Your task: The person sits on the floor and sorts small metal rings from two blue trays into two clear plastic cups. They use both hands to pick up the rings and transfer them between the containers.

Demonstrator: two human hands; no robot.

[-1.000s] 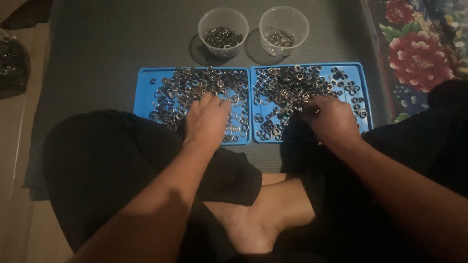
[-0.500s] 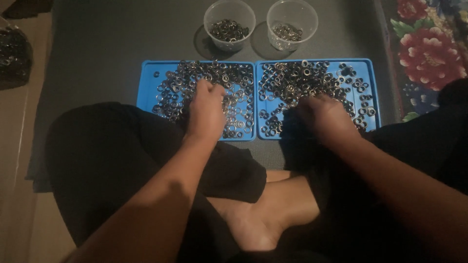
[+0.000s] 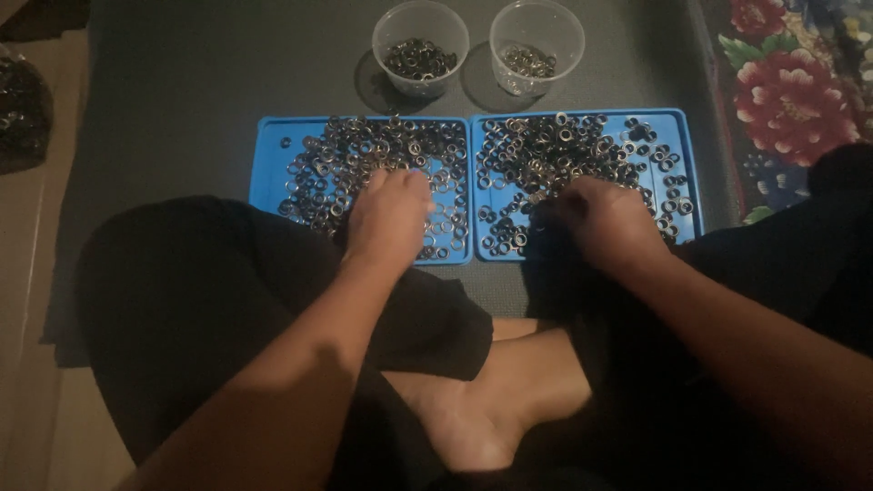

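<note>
Two blue trays lie side by side on a dark mat, each strewn with several small metal rings. My left hand (image 3: 389, 216) rests on the left tray (image 3: 270, 173), fingers curled down into the rings (image 3: 364, 150). My right hand (image 3: 607, 221) sits on the near part of the right tray (image 3: 684, 155), fingers bent among its rings (image 3: 555, 150). Whether either hand pinches a ring is hidden. Beyond the trays stand two clear plastic cups, the left cup (image 3: 420, 47) and the right cup (image 3: 536, 45), each holding some rings.
I sit cross-legged in dark trousers, a bare foot (image 3: 482, 409) below the trays. A floral cloth (image 3: 791, 91) lies at the right. A dark bag of rings (image 3: 20, 109) rests at the far left on a tan floor.
The view has shifted slightly. Both hands stay on their trays, with the fingers working a little among the rings.
</note>
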